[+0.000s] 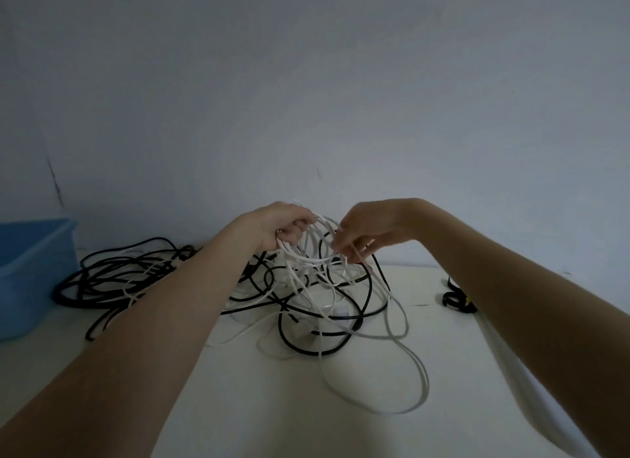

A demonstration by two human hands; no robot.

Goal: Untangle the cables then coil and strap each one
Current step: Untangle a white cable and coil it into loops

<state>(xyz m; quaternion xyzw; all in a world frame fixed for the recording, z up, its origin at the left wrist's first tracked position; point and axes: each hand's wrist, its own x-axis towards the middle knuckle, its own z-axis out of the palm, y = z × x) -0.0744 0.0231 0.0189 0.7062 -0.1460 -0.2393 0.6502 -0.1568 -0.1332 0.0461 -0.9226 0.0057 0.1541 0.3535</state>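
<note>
Head cam, nearest first: loose white cable [405, 365] loops sprawl on the table [341, 430], running up into the black cable [112, 273] tangle. Above that, left hand [286, 225] grips a bunch of white turns, probably keeping a coil started, while right hand [361, 232] pinches one strand to feed it. Black loops crossing the white will snag. Blue bin [30, 270] sits far left, black straps [455, 299] right.

White cables [407, 365] and black cables [112, 273] – blue tub [30, 270] – white table [272, 406]
</note>
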